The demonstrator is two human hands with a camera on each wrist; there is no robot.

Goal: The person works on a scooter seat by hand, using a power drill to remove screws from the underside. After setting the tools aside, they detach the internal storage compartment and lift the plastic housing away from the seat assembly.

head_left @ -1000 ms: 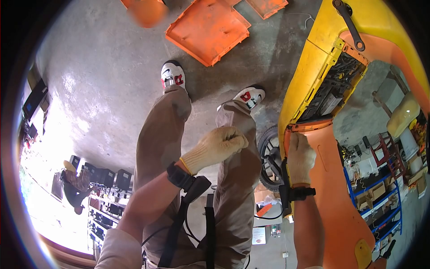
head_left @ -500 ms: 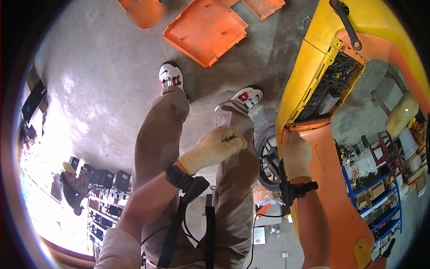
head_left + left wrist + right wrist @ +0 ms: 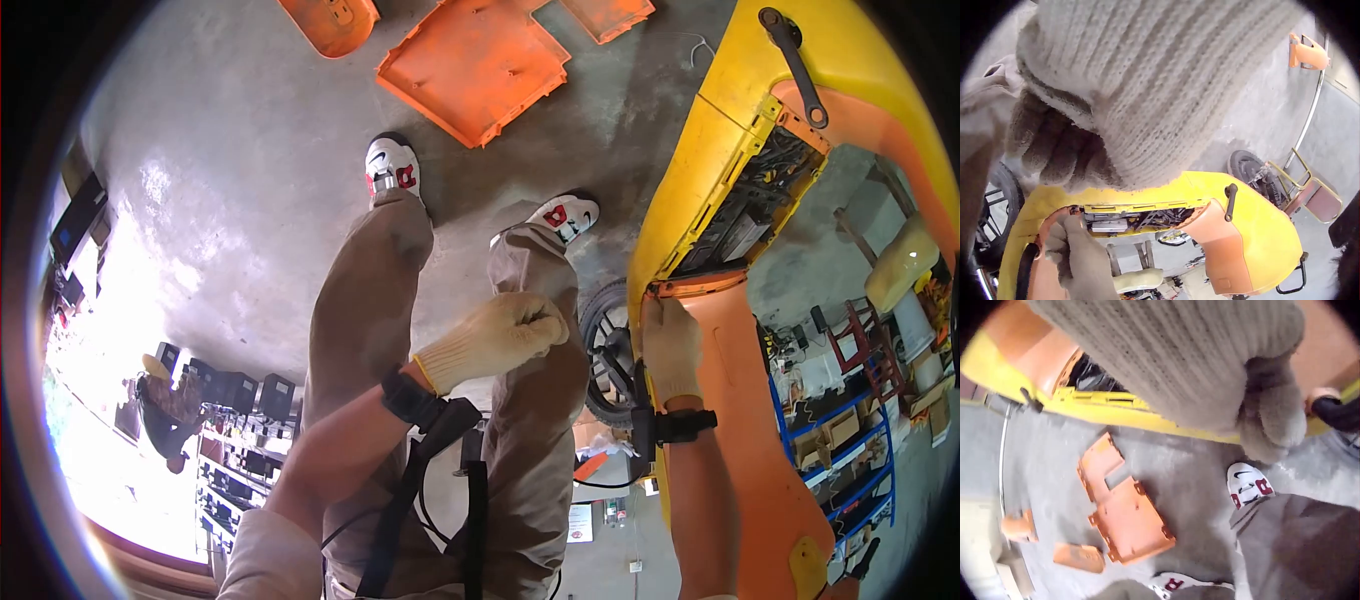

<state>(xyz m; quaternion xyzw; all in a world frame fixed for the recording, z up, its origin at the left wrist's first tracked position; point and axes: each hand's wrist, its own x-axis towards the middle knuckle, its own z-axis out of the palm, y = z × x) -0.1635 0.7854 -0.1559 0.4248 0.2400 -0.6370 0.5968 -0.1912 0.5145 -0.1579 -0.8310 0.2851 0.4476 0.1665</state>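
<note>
The left hand (image 3: 495,340), in a knitted glove, is raised over the person's knee with its fingers curled; no object shows in it. At the yellow and orange vehicle body (image 3: 680,210) is the gloved right hand (image 3: 672,350), its fingertips at the corner of an orange rim (image 3: 705,284) just below an open compartment (image 3: 735,225) full of dark parts and wires. The left wrist view also shows the right hand (image 3: 1085,259) at this corner. In the right wrist view its fingers (image 3: 1275,419) look curled, and whatever lies between them is hidden.
Orange panels (image 3: 475,70) lie on the floor beyond the shoes. A crank arm (image 3: 795,68) sticks out from the yellow body. Beside the legs is a black wheel (image 3: 605,350). Blue shelving (image 3: 835,465) stands at the right; another person (image 3: 165,410) is far left.
The head view has shifted slightly. At the rim corner the right hand has turned a little and stays close to the body. The left hand keeps its curled pose over the knee.
</note>
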